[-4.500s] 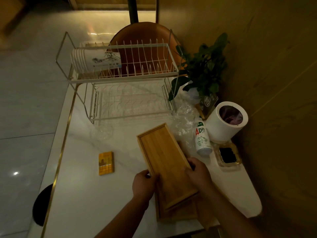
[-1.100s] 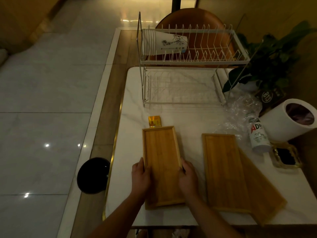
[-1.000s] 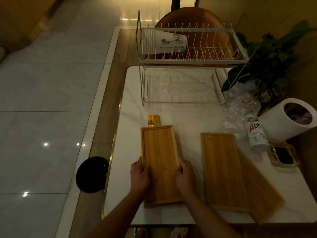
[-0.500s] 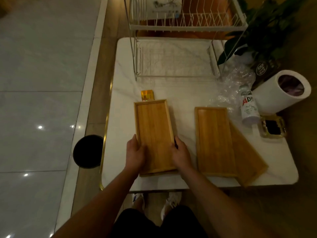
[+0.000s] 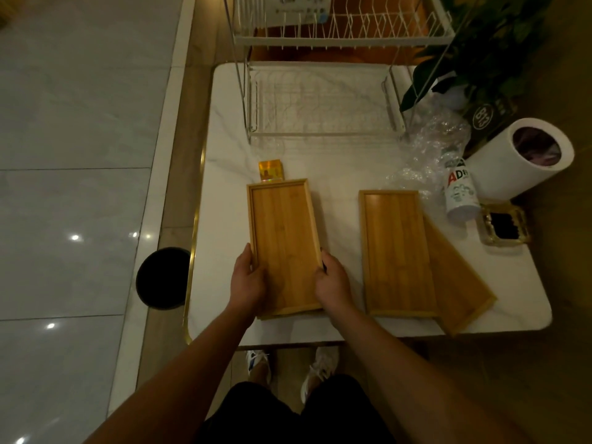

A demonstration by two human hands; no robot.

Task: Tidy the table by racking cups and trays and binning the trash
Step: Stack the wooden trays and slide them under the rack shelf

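Both hands, left hand (image 5: 248, 280) & right hand (image 5: 330, 278), gripping empty tray (image 5: 285, 238), bin (image 5: 525, 155) lined

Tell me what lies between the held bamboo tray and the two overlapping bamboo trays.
Only bare white marble tabletop, seen in the head view.

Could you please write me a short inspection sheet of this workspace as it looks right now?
Surface: white marble table with a gold edge, dimly lit.
Job's things: held wooden tray flat on the table; second tray overlapping a third tray; wire rack with its lower tier bare; white bin.
Clutter: plastic wrap, lying bottle, yellow card, glass ashtray.
Grippers: left hand and right hand grip the held tray's long sides.
Cables: nothing seen.
Surroundings: potted plant, black floor bin, tiled floor.
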